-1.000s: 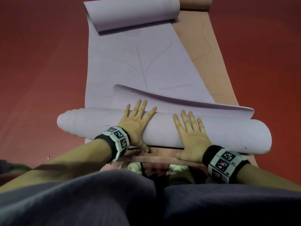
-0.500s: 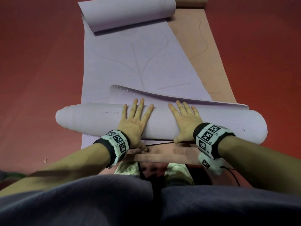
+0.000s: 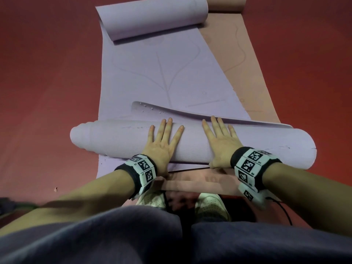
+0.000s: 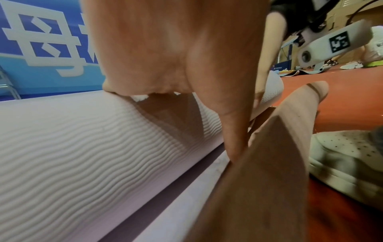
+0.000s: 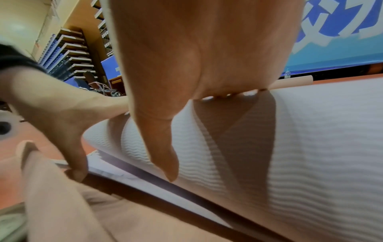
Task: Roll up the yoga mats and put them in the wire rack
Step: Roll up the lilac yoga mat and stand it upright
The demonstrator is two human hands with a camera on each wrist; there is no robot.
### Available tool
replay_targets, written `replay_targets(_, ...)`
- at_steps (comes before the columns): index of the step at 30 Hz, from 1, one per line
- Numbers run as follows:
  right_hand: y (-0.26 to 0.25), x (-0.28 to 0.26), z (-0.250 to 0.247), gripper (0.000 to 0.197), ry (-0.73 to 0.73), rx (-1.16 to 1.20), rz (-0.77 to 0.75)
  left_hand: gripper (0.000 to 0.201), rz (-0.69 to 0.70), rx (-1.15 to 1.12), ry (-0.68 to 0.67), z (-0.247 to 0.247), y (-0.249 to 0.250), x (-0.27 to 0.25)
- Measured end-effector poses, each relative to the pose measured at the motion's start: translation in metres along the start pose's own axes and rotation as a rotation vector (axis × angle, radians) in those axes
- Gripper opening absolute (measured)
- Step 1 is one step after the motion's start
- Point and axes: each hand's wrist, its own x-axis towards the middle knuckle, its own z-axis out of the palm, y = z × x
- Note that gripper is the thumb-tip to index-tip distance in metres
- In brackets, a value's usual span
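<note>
A lilac yoga mat (image 3: pixel 162 73) lies on the red floor, its near end rolled into a thick roll (image 3: pixel 118 140) running left to right. My left hand (image 3: pixel 162 141) lies flat on top of the roll, fingers straight and spread. My right hand (image 3: pixel 221 138) lies flat beside it in the same way. The wrist views show the ribbed roll (image 4: pixel 72 147) (image 5: pixel 300 147) under each palm, thumbs (image 4: pixel 232 144) pointing down its near side. The mat's far end curls into a second roll (image 3: pixel 152 18). A peach mat (image 3: pixel 245 60) lies under it, offset to the right. No wire rack is in view.
The peach mat's near edge (image 3: pixel 190 184) curls up beside my white shoes (image 3: pixel 211 206). Its far end is rolled (image 3: pixel 226 3). Red floor (image 3: pixel 47 82) spreads on both sides. A blue banner wall (image 4: pixel 41 49) and shelving (image 5: pixel 68 54) stand in the background.
My right hand has moved forward from the roll's near side onto its top. The roll has turned a little further away from me along the mat.
</note>
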Motion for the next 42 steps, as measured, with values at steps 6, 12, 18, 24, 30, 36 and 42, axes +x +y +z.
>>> replay_targets(6, 0.005, -0.017, 0.008, 0.141, 0.013, -0.029, -0.029, 0.161, 0.048, -0.006, -0.087, -0.017, -0.015, 0.019)
replay_targets(12, 0.009, -0.004, -0.001, 0.143, 0.005, -0.032, -0.011, 0.165, 0.083, -0.086, -0.113, -0.026, -0.031, 0.039)
replay_targets(18, 0.015, 0.019, -0.008, 0.150, 0.020, -0.053, 0.011, 0.163, -0.053, 0.030, -0.071, -0.033, -0.012, 0.053)
replay_targets(24, 0.020, 0.042, -0.015, 0.156, 0.029, -0.067, 0.030, 0.137, 0.052, 0.032, 0.054, -0.037, 0.057, 0.062)
replay_targets(30, 0.017, 0.045, -0.017, 0.145, 0.075, -0.016, 0.064, 0.140, 0.022, 0.075, 0.111, -0.027, 0.056, 0.074)
replay_targets(36, 0.019, 0.034, -0.020, 0.122, 0.105, 0.083, 0.052, 0.129, 0.043, 0.096, 0.201, -0.029, 0.046, 0.089)
replay_targets(42, 0.038, -0.013, -0.027, 0.112, 0.184, 0.105, -0.020, 0.128, 0.034, 0.031, 0.297, -0.036, 0.019, 0.082)
